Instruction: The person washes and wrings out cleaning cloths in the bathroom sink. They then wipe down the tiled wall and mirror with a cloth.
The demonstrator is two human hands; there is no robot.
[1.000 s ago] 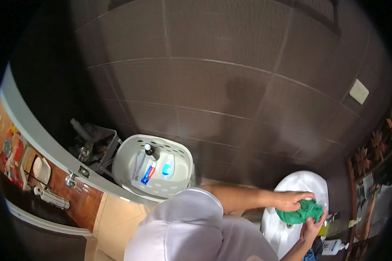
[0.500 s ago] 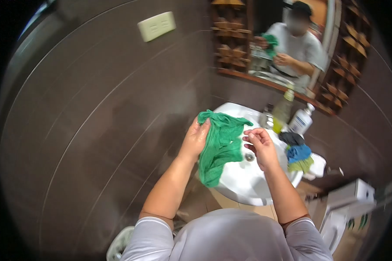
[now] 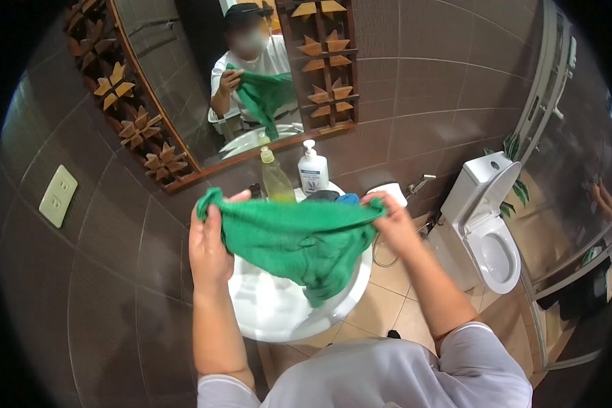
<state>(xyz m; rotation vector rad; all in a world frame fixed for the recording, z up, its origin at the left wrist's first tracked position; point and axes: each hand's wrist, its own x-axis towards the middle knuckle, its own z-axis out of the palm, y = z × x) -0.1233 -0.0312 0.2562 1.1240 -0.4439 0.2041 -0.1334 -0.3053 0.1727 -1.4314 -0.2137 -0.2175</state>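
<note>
A green cloth point(image 3: 292, 238) is stretched between my two hands above the white sink point(image 3: 272, 319). Its left corner is gripped by my left hand point(image 3: 211, 238), thumb pressed over the fabric. On the other side my right hand point(image 3: 392, 221) pinches the right corner. The middle of the cloth sags, with a bunched fold hanging lowest toward the sink's front. Behind the cloth stand a clear bottle of yellowish liquid point(image 3: 277, 178) and a white pump bottle point(image 3: 313, 170). Dark and blue cloths point(image 3: 347, 198) lie by the bottles, partly hidden by the green one.
A wood-framed mirror point(image 3: 183, 81) hangs over the sink and reflects a person holding the green cloth. A white toilet point(image 3: 491, 238) with its lid raised stands at right, beside a glass partition point(image 3: 571, 170). A wall outlet point(image 3: 58, 196) is at left.
My right hand, earlier apart from the cloth with bent fingers, now holds its right corner. The cloth has been spread wide across the sink. The view has turned to the right.
</note>
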